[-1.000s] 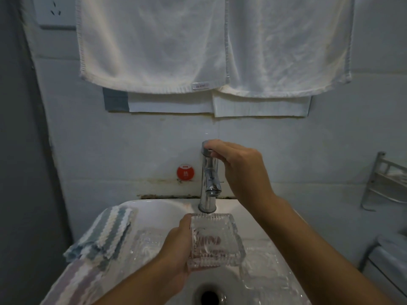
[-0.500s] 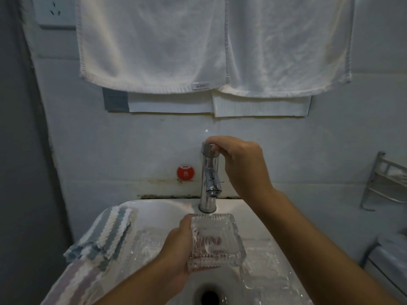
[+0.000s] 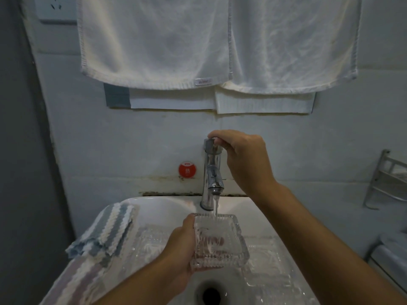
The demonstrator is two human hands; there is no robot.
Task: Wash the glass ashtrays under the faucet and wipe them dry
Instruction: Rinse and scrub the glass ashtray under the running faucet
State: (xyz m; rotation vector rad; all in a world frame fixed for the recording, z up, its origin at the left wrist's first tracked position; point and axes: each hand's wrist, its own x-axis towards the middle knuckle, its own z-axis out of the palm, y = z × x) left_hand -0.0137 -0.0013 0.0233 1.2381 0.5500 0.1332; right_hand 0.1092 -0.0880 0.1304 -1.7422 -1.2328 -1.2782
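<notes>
Rinse step. My left hand (image 3: pixel 180 249) grips one glass ashtray (image 3: pixel 219 239) by its left wall, held over the middle of the sink (image 3: pixel 163 205) above the drain (image 3: pixel 211 293). My right hand (image 3: pixel 244 159) pinches the handle atop the faucet (image 3: pixel 212 172); a thin stream (image 3: pixel 215 205) lands on the ashtray's back rim. Two more ashtrays (image 3: pixel 149 243) lie on the sink's left and right edges, a striped cloth (image 3: pixel 105 234) at its left corner. Next, I judge, the ashtray must tilt so water sweeps every face.
</notes>
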